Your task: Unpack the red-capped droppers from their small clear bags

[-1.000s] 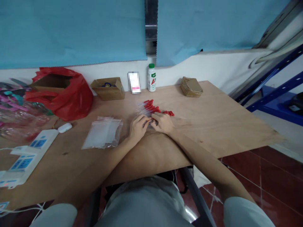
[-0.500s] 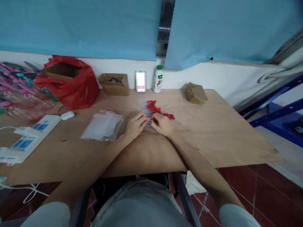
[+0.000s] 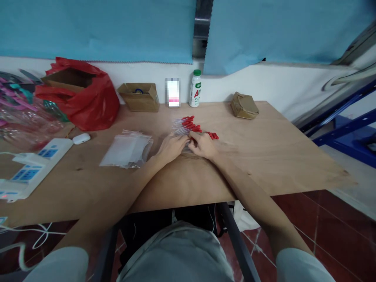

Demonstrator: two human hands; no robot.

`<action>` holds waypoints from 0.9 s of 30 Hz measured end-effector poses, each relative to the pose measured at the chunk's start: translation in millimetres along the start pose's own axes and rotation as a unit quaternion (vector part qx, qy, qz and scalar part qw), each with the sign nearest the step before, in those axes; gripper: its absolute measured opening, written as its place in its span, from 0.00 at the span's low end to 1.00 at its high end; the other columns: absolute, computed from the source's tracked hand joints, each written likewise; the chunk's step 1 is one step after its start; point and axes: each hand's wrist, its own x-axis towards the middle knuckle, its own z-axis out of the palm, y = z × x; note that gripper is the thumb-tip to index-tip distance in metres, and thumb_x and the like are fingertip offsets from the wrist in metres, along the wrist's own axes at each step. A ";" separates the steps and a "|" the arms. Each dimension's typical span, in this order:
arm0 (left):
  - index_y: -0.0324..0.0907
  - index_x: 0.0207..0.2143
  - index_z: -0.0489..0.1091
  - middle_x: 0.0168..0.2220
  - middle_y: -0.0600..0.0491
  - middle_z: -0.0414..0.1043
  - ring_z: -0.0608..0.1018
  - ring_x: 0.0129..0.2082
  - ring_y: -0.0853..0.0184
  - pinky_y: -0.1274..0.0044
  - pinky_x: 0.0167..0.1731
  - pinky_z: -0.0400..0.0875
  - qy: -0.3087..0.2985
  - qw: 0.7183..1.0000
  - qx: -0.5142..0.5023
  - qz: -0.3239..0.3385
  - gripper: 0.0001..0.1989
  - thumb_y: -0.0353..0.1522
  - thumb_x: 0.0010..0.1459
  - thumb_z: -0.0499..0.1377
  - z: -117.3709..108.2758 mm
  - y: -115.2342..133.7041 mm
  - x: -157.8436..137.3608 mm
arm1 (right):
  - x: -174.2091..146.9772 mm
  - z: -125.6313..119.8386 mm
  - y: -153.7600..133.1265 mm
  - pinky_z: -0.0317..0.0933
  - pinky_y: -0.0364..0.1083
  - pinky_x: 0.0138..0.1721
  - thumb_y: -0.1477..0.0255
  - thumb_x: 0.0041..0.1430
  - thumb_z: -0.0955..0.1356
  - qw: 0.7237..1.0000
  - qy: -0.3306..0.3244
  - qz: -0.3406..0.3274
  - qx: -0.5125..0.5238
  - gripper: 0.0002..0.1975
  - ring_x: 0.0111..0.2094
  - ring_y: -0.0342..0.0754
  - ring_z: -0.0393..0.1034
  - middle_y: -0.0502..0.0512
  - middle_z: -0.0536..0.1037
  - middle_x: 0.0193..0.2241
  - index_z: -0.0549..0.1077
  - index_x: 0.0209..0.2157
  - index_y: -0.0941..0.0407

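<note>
Several slim tools with red handles and thin metal shafts lie in a pile on the wooden table, past my fingertips. My left hand is closed at the near left side of the pile, its fingers pressed together near the right hand's. Beside it, my right hand is closed with thumb and fingers bent together over the shafts. What either hand pinches is hidden or too small to make out. More red handles show just right of my right hand. A stack of clear zip bags lies to the left.
Along the wall stand a red plastic bag with a box in it, an open cardboard box, a blurred phone, a white bottle and a brown package. At left are a power strip and a white case.
My view has tilted down slightly, so the table sits higher in it. My left hand has turned, with its back now facing up and its fingertips closer to the right hand.
</note>
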 end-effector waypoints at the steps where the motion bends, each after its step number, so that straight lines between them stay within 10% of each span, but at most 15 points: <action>1: 0.42 0.45 0.75 0.41 0.47 0.81 0.80 0.38 0.59 0.66 0.44 0.69 0.001 1.000 0.000 0.002 0.14 0.31 0.74 0.49 -0.6 -1.6 -0.8 | 0.5 0.2 -1.1 0.51 0.46 0.34 0.75 0.61 0.62 1.000 -0.003 -0.004 -0.002 0.05 0.30 0.48 0.66 0.53 0.75 0.30 0.69 0.37 0.54; 27: 0.42 0.47 0.74 0.44 0.46 0.80 0.80 0.44 0.57 0.68 0.45 0.70 -0.029 0.997 0.039 -0.058 0.11 0.31 0.72 0.52 -15.4 7.3 6.0 | 10.1 -1.6 3.3 0.49 0.46 0.32 0.68 0.65 0.63 0.999 -0.016 0.051 0.011 0.10 0.30 0.49 0.67 0.54 0.77 0.29 0.74 0.33 0.55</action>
